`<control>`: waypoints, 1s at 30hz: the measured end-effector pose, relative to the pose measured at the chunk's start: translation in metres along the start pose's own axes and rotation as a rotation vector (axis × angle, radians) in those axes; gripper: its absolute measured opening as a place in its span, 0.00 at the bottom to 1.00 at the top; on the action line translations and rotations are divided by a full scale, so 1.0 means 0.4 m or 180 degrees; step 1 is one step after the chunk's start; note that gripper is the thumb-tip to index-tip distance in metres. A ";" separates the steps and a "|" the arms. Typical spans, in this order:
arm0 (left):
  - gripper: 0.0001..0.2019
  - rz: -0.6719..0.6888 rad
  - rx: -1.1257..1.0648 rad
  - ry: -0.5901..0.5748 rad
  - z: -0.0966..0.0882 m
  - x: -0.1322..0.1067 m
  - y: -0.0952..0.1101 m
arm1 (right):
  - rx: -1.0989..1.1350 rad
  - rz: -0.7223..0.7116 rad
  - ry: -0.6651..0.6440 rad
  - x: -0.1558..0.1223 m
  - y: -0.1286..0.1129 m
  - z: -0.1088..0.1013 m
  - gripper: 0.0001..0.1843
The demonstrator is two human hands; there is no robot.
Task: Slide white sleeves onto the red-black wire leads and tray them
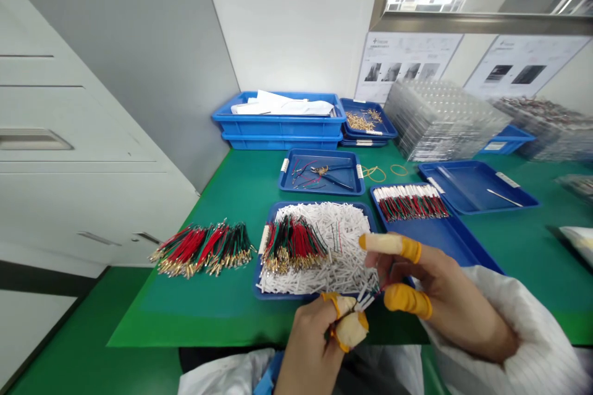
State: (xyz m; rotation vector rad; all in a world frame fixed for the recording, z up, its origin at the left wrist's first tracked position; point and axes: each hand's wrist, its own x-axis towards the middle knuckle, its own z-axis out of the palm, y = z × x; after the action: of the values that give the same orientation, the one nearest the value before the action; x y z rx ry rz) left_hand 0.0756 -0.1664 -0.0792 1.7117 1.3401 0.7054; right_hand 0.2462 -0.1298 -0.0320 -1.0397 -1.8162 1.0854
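My left hand (319, 327), with yellow-and-cream finger cots on thumb and forefinger, is closed on a few thin wires with white sleeves (365, 301). Their free ends point right, toward my right hand (438, 290). That hand also wears finger cots; its thumb and forefinger are spread apart, and its other fingers are partly hidden near the wire ends. Just beyond both hands is a blue tray (257, 289) full of white tube pieces (347, 222). A bundle of red, green and black wires (296, 244) with gold-coloured tips lies on those tubes.
More wires (201, 249) lie on the green table (152, 311) at left. A tray behind holds pliers (331, 176). To the right, a blue tray (426, 237) carries a row of white-sleeved wires (412, 200). Clear plastic trays (440, 117) are stacked at the back.
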 end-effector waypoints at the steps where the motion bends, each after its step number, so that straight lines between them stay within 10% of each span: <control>1: 0.10 0.0007 -0.0023 0.0010 0.002 0.002 -0.001 | 0.0097 0.0003 0.0005 -0.001 0.004 0.001 0.11; 8: 0.18 0.0052 -0.0301 -0.0043 -0.016 0.013 -0.001 | 0.0126 -0.0144 0.0247 -0.007 0.009 0.004 0.07; 17: 0.14 0.1359 0.0313 0.0529 -0.002 0.026 0.049 | -0.0075 -0.0540 0.0692 -0.019 -0.007 0.008 0.14; 23: 0.25 0.1143 0.0839 0.0537 -0.025 0.017 0.022 | 0.0065 -0.0369 0.0770 -0.015 -0.006 -0.002 0.10; 30: 0.11 0.1883 0.1615 0.1195 -0.032 0.024 0.036 | 0.0338 -0.0143 0.0770 -0.017 -0.009 0.016 0.07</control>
State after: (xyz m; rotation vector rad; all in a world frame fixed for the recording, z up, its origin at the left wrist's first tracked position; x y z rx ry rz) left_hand 0.0746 -0.1552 -0.0609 2.5328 1.3353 1.1294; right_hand 0.2422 -0.1391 -0.0323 -1.0154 -1.5654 0.9733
